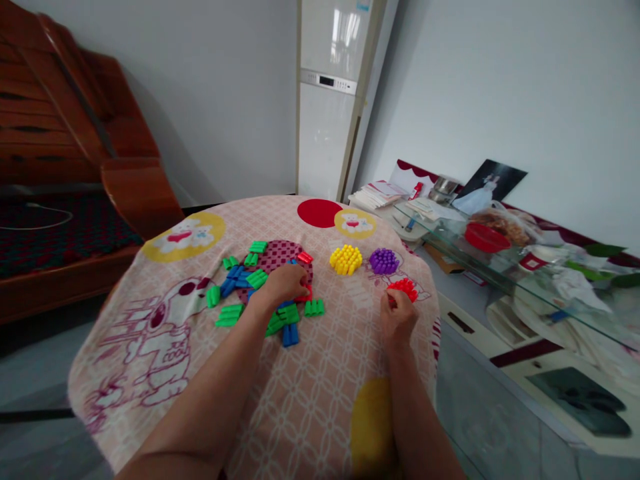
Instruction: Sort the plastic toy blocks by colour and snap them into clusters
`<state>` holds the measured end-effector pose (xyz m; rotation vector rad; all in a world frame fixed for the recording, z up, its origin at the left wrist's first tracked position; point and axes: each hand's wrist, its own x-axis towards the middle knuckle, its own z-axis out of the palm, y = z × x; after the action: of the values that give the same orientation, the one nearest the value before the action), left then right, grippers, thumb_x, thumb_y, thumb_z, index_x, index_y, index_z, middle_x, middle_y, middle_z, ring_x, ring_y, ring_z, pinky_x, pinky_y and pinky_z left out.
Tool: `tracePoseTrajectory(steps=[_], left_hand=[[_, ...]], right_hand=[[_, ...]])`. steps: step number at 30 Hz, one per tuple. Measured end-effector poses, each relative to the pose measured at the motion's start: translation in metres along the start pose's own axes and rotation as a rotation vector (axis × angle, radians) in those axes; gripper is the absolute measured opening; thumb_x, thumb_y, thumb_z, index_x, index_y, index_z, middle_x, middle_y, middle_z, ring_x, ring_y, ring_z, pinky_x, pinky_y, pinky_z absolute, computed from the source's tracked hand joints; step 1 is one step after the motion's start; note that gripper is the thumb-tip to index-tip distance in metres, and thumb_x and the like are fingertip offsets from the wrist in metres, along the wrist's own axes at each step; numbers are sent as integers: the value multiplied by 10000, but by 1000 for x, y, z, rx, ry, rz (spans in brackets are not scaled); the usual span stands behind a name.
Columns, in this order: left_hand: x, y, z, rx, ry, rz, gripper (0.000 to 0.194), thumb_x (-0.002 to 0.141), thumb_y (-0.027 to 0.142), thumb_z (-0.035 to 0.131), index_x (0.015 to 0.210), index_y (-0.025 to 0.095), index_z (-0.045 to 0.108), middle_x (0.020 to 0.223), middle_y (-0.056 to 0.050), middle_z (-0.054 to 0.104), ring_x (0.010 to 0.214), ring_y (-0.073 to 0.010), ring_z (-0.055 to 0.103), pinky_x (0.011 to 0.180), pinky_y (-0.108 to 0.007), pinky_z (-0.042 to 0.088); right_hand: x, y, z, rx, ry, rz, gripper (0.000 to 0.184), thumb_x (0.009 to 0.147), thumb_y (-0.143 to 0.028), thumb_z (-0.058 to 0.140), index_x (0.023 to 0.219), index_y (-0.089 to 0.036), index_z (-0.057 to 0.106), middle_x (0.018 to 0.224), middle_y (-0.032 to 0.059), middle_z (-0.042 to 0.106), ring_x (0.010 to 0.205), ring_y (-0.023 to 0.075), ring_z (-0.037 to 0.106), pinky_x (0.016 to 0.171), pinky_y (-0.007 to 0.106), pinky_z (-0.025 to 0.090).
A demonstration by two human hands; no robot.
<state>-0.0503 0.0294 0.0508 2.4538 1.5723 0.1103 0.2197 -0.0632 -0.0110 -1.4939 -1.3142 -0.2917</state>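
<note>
My left hand (287, 285) reaches over a loose spread of plastic building blocks, its fingers closed on a red block (307, 292). Around it lie green blocks (230, 315) and blue blocks (290, 335), with another red block (305, 257) just beyond the fingers. On the right, my right hand (399, 321) is closed at the near edge of a red cluster of blocks (406, 287). A bit of red shows between its fingertips. Farther back stand a yellow cluster (346, 259) and a purple cluster (384, 261), both packed tightly.
A patterned pink cloth (310, 400) covers the round table. To the right, a glass-topped cabinet (465, 260) carries papers, a red bowl (487, 237) and bags. A wooden bench (135, 187) stands at left, and a tall white appliance (327, 133) behind.
</note>
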Motion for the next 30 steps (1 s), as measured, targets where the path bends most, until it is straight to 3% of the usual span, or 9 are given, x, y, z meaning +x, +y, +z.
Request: tracePoseTrajectory(steps=[5, 9, 14, 19, 22, 24, 27, 30], left_hand=[[4, 14, -2, -260, 93, 135, 128, 720, 200, 632, 822, 164, 700, 766, -28, 701, 710, -166, 626, 628, -249, 407], [2, 47, 5, -444, 195, 269, 136, 746, 168, 610, 858, 157, 687, 754, -18, 682, 677, -135, 597, 618, -225, 406], [-6, 87, 22, -467, 245, 420, 79, 803, 169, 594, 850, 171, 657, 791, -28, 670, 708, -140, 587, 666, -238, 432], [-9, 100, 33, -470, 254, 453, 74, 823, 151, 585, 869, 161, 642, 812, -39, 665, 733, -145, 594, 696, -246, 455], [-8, 99, 36, -499, 230, 505, 138, 839, 172, 583, 959, 158, 650, 877, -49, 683, 765, -146, 612, 718, -250, 476], [-7, 96, 35, -536, 224, 515, 211, 846, 174, 574, 1044, 163, 645, 945, -57, 695, 788, -142, 628, 735, -250, 494], [-5, 89, 33, -554, 233, 468, 239, 844, 173, 572, 1071, 157, 647, 989, -73, 705, 802, -144, 647, 750, -255, 515], [-2, 81, 29, -540, 239, 421, 231, 848, 185, 571, 1061, 162, 658, 985, -74, 715, 806, -151, 659, 757, -261, 526]], right_hand=[[-5, -16, 6, 184, -193, 24, 214, 831, -305, 549, 757, -179, 705, 682, 38, 677, 621, 156, 605, 612, 267, 489], [-7, -27, 9, 324, -343, 96, 229, 825, -335, 578, 898, -181, 732, 777, 49, 722, 668, 166, 645, 622, 272, 518], [-4, -30, 4, 396, -395, 115, 244, 801, -335, 602, 937, -191, 744, 820, 59, 732, 708, 179, 658, 630, 283, 530], [-3, -25, -4, 411, -395, 143, 166, 769, -284, 621, 838, -186, 737, 775, 42, 702, 691, 164, 642, 616, 266, 511], [-4, -14, -11, 385, -326, 165, 170, 759, -283, 629, 849, -181, 731, 798, 40, 706, 693, 160, 640, 636, 269, 515], [-3, -2, -19, 356, -211, 203, 187, 749, -297, 635, 858, -174, 725, 818, 43, 714, 704, 165, 643, 645, 275, 516], [0, 20, -35, 309, 9, 312, 235, 725, -325, 637, 866, -154, 719, 788, 44, 710, 683, 172, 633, 630, 284, 508], [4, 38, -50, 233, 120, 406, 270, 690, -331, 643, 856, -136, 727, 689, 30, 681, 582, 161, 581, 569, 283, 476]])
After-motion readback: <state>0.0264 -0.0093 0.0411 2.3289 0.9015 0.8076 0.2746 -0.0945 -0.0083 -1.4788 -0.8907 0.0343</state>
